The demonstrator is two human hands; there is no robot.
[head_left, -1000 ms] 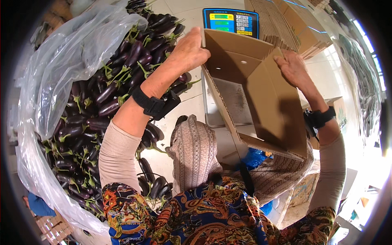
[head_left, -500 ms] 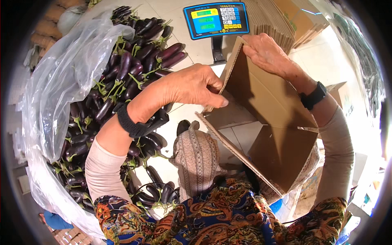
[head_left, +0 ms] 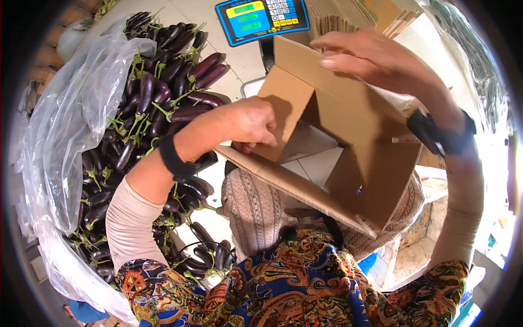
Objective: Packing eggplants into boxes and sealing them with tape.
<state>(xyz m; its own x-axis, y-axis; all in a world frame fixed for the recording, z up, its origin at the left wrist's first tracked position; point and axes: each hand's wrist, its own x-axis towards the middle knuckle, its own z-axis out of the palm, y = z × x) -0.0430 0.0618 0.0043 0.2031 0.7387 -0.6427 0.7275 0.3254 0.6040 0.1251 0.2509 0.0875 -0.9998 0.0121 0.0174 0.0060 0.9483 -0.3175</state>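
I judge the step as squaring the open-bottomed brown cardboard carton [head_left: 373,180], its near edge above the patterned-cloth lap [head_left: 253,204]. Left grip [head_left: 253,122] curls at 1 end panel [head_left: 286,103], hold unclear; right grip [head_left: 376,62], fingers extended, appears released. Next move calls for aligning bottom flaps.

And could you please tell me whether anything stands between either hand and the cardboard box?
Nothing visible does. The left hand is right at the left end of the cardboard box; the right hand is over its far edge, though contact there is unclear. The eggplants lie off to the left, not between.
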